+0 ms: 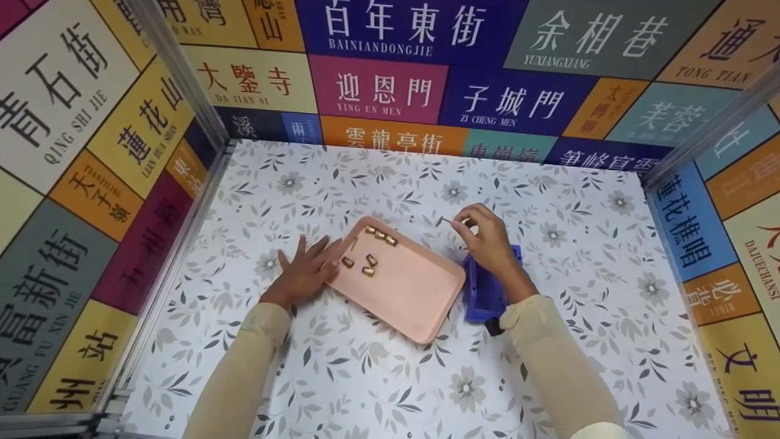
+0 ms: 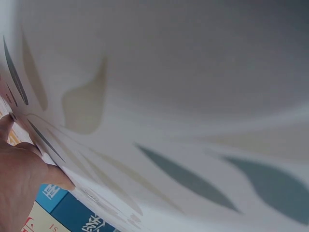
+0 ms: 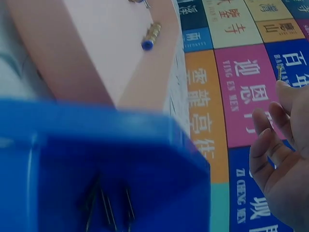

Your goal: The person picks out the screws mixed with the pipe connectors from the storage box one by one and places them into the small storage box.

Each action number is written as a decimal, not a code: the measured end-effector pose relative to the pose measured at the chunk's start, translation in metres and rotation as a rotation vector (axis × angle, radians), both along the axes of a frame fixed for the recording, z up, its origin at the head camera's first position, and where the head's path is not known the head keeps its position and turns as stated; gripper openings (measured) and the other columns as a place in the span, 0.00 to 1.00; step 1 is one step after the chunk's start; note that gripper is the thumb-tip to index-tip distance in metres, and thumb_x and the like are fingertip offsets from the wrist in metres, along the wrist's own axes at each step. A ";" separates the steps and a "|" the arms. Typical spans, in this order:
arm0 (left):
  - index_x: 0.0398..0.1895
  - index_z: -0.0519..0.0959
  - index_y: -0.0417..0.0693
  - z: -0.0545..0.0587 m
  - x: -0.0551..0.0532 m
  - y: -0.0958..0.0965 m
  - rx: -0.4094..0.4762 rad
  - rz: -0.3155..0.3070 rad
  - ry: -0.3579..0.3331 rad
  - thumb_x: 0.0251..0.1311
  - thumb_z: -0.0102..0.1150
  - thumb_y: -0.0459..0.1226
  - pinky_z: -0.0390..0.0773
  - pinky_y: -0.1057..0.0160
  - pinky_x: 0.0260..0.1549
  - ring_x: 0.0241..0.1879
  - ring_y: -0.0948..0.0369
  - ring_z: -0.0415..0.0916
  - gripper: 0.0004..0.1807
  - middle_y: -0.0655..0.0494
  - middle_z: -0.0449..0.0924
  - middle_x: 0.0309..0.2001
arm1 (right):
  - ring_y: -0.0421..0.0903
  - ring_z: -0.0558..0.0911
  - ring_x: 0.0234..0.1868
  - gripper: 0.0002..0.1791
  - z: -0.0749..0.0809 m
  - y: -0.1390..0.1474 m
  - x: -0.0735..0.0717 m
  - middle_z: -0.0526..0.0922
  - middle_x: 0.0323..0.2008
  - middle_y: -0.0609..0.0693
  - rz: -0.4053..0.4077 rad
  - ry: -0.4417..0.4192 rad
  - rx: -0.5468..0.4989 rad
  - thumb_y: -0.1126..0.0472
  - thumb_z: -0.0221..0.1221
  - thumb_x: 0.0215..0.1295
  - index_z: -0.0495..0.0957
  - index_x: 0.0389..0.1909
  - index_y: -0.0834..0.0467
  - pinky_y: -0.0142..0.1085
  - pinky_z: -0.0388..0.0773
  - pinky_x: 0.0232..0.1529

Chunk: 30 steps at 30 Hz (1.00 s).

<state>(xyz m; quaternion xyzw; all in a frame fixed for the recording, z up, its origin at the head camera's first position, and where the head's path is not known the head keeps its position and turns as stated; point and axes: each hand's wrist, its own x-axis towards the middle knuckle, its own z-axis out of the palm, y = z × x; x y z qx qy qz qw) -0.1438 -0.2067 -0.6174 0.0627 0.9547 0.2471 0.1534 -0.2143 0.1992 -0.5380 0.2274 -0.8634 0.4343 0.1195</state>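
My right hand [image 1: 486,238] pinches a small brass-coloured screw [image 1: 445,219] between thumb and fingertip, above the blue bin [image 1: 517,259]. In the right wrist view the screw [image 3: 280,72] sticks up past the fingertips. Several thin metal screws [image 3: 108,208] lie inside that bin. My left hand [image 1: 304,274] is spread flat, its fingertips touching the left edge of the pink tray [image 1: 402,299]. Several short brass cylinders [image 1: 369,270] lie at the tray's far-left end, along with one thin piece [image 1: 353,244]. The left wrist view shows mostly tablecloth.
A white tablecloth [image 1: 378,390] with grey leaves and flowers covers the table. Printed wall panels [image 1: 378,88] with Chinese street names stand at the back and both sides. A small black object [image 1: 494,327] sits by the bin's near end, beside the right sleeve.
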 end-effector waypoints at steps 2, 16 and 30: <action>0.80 0.45 0.84 0.000 0.000 0.000 0.002 -0.003 0.000 0.75 0.27 0.68 0.19 0.22 0.66 0.82 0.41 0.23 0.32 0.66 0.43 0.84 | 0.49 0.84 0.39 0.04 0.001 0.014 0.001 0.83 0.41 0.53 -0.029 0.004 0.000 0.62 0.64 0.70 0.83 0.37 0.59 0.33 0.77 0.35; 0.80 0.45 0.85 0.000 0.000 -0.001 0.008 -0.011 0.009 0.74 0.26 0.68 0.20 0.20 0.65 0.82 0.39 0.23 0.32 0.66 0.43 0.84 | 0.47 0.83 0.37 0.05 -0.012 0.082 0.018 0.83 0.40 0.53 -0.165 -0.029 0.008 0.63 0.66 0.68 0.83 0.36 0.61 0.22 0.69 0.28; 0.81 0.46 0.83 0.000 0.000 -0.001 0.008 -0.016 0.017 0.75 0.28 0.67 0.21 0.20 0.65 0.82 0.39 0.23 0.33 0.66 0.44 0.84 | 0.34 0.79 0.37 0.05 -0.033 0.092 0.035 0.83 0.39 0.50 -0.183 -0.060 0.000 0.62 0.68 0.67 0.83 0.34 0.60 0.21 0.69 0.31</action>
